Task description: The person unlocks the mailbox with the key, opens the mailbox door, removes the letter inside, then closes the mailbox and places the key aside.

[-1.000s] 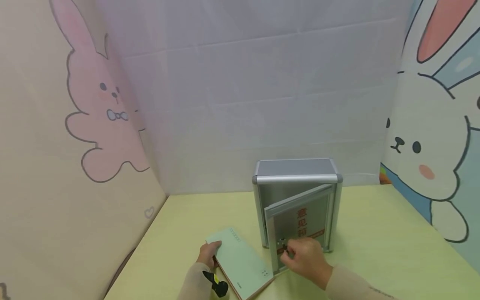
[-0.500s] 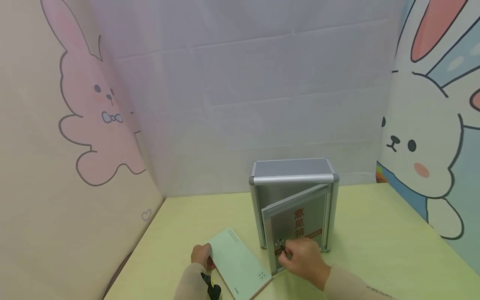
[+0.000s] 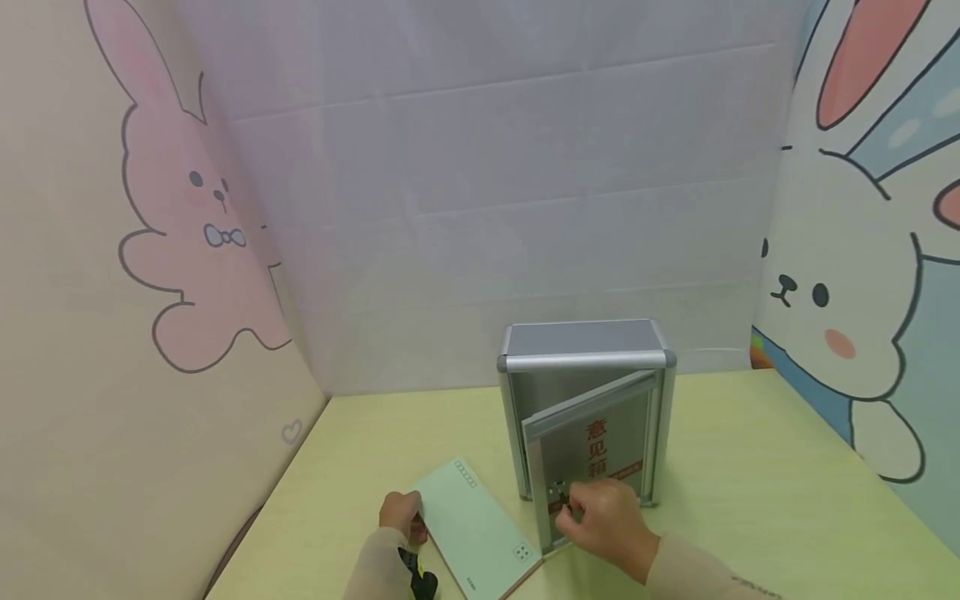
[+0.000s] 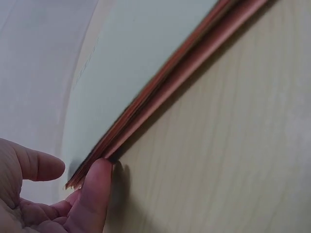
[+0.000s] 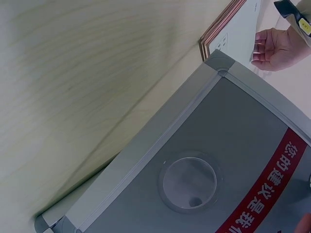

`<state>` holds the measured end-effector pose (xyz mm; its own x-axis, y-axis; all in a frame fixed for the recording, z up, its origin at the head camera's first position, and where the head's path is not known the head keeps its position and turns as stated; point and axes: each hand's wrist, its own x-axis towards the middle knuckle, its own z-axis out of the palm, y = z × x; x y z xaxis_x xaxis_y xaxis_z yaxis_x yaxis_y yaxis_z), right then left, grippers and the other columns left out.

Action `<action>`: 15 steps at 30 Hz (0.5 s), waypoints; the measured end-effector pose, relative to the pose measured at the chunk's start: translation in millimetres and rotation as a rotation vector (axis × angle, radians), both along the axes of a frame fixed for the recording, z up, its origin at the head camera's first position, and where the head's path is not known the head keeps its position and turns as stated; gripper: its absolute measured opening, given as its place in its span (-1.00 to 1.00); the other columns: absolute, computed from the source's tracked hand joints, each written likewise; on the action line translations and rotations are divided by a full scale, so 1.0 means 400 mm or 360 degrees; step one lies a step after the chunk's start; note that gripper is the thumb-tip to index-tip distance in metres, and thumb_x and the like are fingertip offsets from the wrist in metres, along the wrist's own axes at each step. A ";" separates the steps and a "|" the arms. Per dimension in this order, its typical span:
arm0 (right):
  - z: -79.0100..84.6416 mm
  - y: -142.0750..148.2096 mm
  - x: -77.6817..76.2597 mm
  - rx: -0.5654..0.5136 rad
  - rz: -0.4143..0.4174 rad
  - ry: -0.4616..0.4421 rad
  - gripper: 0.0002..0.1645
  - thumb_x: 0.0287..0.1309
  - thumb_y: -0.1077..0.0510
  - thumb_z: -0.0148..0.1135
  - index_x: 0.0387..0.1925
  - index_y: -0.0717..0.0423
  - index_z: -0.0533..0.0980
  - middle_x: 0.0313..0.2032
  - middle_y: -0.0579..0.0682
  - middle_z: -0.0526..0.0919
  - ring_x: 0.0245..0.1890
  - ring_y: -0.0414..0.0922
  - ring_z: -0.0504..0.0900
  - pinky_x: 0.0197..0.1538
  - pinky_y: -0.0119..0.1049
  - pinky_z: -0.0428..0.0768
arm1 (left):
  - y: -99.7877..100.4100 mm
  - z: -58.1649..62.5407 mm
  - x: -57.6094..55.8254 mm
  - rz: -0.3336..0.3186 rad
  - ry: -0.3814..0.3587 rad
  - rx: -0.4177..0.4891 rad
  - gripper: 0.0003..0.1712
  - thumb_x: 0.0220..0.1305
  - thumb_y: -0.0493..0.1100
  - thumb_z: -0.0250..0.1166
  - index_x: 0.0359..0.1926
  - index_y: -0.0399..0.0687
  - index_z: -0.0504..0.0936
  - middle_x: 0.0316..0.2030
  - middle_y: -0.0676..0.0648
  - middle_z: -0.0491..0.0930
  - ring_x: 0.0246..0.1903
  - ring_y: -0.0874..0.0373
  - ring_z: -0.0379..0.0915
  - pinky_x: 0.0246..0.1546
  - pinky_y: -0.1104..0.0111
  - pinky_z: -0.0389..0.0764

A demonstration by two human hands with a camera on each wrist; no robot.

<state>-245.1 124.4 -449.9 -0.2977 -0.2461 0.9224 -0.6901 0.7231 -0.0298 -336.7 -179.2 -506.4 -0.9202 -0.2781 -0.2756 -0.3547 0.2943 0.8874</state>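
A silver suggestion box [image 3: 585, 337] stands on the table, its hinged door [image 3: 630, 425] swung part way out. My right hand [image 3: 609, 521] pinches a small black-headed key [image 3: 564, 497] at the door's lock; the fingertips hide part of it. In the right wrist view the door shows a red strip [image 5: 265, 194] with white characters. To the left lies a stack of pale green envelopes [image 3: 476, 529] with reddish-brown edges. My left hand [image 3: 401, 514] is at its far left corner. One finger [image 4: 97, 177] touches the stack's edge, and the thumb [image 4: 46, 166] looks slightly apart from it.
The pale wood-grain table [image 3: 750, 467] runs out to both sides of the box. A white sheet [image 3: 450, 250] hangs behind it. Rabbit-printed panels stand at left and right. A black strap device [image 3: 422, 579] is on my left wrist.
My left thumb has come off the top of the envelopes, and that hand has shifted slightly left. My right hand keeps its hold on the key, and the door's angle looks unchanged.
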 end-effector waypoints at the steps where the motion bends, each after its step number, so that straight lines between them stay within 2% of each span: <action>1: 0.001 -0.001 0.001 0.0000 -0.0001 -0.0004 -0.67 -0.45 0.18 0.08 -0.82 -0.12 0.08 -0.86 -0.28 0.08 -0.67 -0.46 -0.09 -0.57 -0.61 -0.13 | -0.001 -0.001 0.000 0.0003 -0.0013 -0.0009 -0.83 0.02 -0.33 -0.07 -0.41 -0.43 0.35 -0.67 -0.19 0.43 -0.80 0.15 0.37 -0.76 0.42 0.45; 7: -0.003 -0.001 0.005 -0.0009 -0.0002 -0.0022 -0.66 -0.45 0.19 0.07 -0.82 -0.12 0.07 -0.85 -0.29 0.06 -0.68 -0.45 -0.09 -0.57 -0.61 -0.14 | -0.003 -0.003 0.000 -0.0016 -0.0050 -0.0025 -0.86 0.05 -0.34 -0.09 -0.44 -0.40 0.33 -0.67 -0.17 0.43 -0.81 0.17 0.38 -0.74 0.43 0.47; 15: 0.004 0.000 0.005 -0.0008 0.0027 0.0011 -0.68 -0.42 0.19 0.05 -0.81 -0.12 0.07 -0.86 -0.27 0.07 -0.69 -0.44 -0.09 -0.57 -0.62 -0.14 | -0.007 0.005 0.003 -0.0047 -0.0005 0.0078 -0.73 0.07 -0.35 -0.13 -0.22 -0.52 0.28 -0.57 -0.19 0.35 -0.80 0.12 0.33 -0.78 0.41 0.41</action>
<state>-243.1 124.4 -448.3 -0.2873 -0.2462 0.9257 -0.7025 0.7111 -0.0289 -335.4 -182.2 -504.4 -0.9267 -0.2372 -0.2913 -0.3497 0.2609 0.8998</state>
